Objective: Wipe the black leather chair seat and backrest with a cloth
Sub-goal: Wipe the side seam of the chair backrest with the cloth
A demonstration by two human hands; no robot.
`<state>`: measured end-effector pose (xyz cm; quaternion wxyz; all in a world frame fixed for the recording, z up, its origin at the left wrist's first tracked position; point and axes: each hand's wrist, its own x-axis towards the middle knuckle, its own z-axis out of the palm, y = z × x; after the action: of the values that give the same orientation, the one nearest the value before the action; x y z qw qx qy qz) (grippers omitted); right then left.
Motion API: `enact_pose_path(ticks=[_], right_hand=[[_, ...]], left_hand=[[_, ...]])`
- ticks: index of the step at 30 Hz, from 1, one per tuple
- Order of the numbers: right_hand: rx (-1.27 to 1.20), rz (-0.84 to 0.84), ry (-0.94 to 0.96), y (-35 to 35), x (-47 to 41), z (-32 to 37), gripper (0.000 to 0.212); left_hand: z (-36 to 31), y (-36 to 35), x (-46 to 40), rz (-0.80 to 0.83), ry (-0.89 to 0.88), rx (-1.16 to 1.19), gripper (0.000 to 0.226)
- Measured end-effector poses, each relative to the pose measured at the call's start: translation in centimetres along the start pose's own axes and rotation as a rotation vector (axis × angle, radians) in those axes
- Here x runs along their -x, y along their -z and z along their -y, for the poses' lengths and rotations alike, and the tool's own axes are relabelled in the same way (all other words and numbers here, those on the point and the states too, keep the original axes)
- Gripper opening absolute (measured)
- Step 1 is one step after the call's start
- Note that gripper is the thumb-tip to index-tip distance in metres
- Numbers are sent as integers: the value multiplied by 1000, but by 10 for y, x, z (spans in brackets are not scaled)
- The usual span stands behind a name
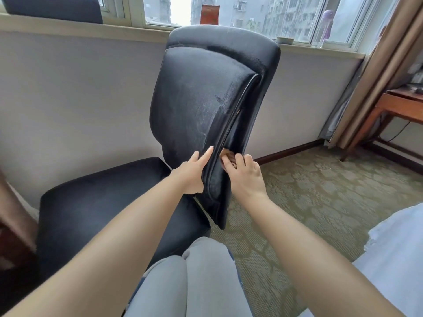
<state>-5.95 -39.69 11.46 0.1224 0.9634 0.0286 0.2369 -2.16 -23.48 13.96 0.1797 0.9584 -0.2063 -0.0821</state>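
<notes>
The black leather chair stands turned sideways, its tall backrest (206,99) upright and its seat (96,202) low on the left. My left hand (192,172) presses flat on the lower front of the backrest, index finger stretched up along the side seam. My right hand (242,172) is at the backrest's right side edge, fingers curled into the groove there. They grip a small tan cloth (227,156), of which only a bit shows. Dull streaks run across the backrest's front.
A pale wall and window sill (91,26) run behind the chair, with a small bowl (284,40) on the sill. My grey-trousered knees (194,271) are just below. Patterned carpet (320,191) spreads to the right, with a wooden table (393,106) and curtain at far right. A white bed edge (393,236) is at lower right.
</notes>
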Motion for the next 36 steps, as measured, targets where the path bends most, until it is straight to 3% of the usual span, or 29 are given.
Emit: enact_pose_path(ticks=[3, 10, 17, 23, 27, 36], right_hand=[[-99, 103, -37, -7, 7, 9, 68], [-154, 68, -7, -37, 14, 18, 68], [-39, -15, 197, -61, 22, 8, 69], [60, -52, 329, -44, 14, -2, 57], [103, -120, 252, -24, 4, -8, 60], [88, 23, 234, -31, 9, 0, 62]], left_hand=[[2, -2, -2, -6, -2, 18, 118], [15, -20, -11, -41, -5, 75, 123], [13, -31, -15, -57, 21, 127, 122], [16, -15, -15, 6, 9, 115, 110], [15, -7, -12, 23, 20, 107, 106], [6, -19, -14, 9, 14, 191, 112]])
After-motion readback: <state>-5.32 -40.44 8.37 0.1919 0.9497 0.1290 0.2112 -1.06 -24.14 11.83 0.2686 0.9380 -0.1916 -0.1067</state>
